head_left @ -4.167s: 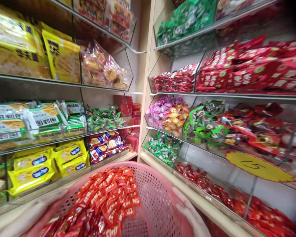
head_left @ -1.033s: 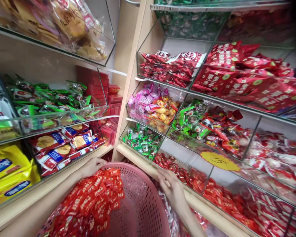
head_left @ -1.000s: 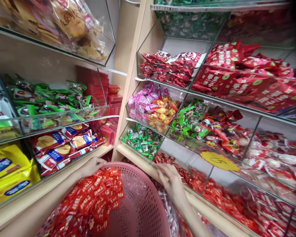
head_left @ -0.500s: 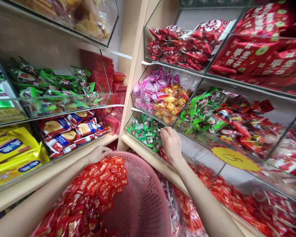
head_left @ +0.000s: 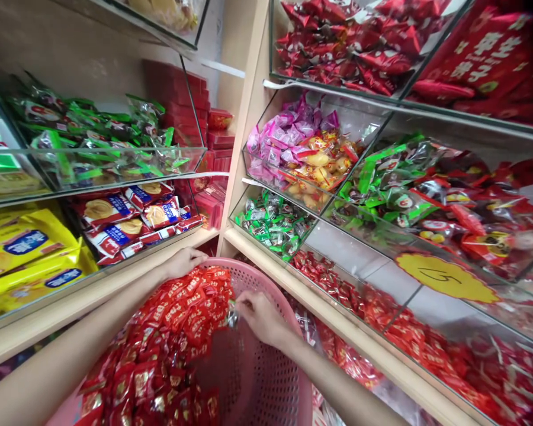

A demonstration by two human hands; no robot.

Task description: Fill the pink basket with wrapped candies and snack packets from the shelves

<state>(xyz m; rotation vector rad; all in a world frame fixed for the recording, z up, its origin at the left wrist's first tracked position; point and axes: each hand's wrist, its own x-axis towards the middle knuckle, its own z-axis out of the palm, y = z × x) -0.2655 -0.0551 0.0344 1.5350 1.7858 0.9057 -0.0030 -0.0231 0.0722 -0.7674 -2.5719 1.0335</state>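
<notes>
A pink perforated plastic basket (head_left: 288, 355) stands in front of me, with many red-wrapped candies (head_left: 177, 307) heaped in its left side. My left hand (head_left: 184, 262) is closed over the basket's far rim. Over the basket's inside, my right hand (head_left: 257, 313) pinches a small green-and-silver wrapped candy (head_left: 232, 316) between its fingertips. The candy hangs beside the red heap, mostly hidden by the fingers. Beyond the basket, a clear shelf bin holds similar green-wrapped candies (head_left: 273, 222).
Shelves of clear bins meet in a corner. Yellow biscuit packs (head_left: 31, 248) and red-blue biscuit packs (head_left: 124, 219) lie at left. Purple-wrapped sweets (head_left: 284, 130) and a yellow price tag (head_left: 446, 277) are at right. A wooden shelf edge (head_left: 337, 322) runs close beside the basket.
My right hand has moved from the bin of green candies down and left over the basket, carrying a green-and-silver candy. My left hand stays on the rim. The view has shifted slightly.
</notes>
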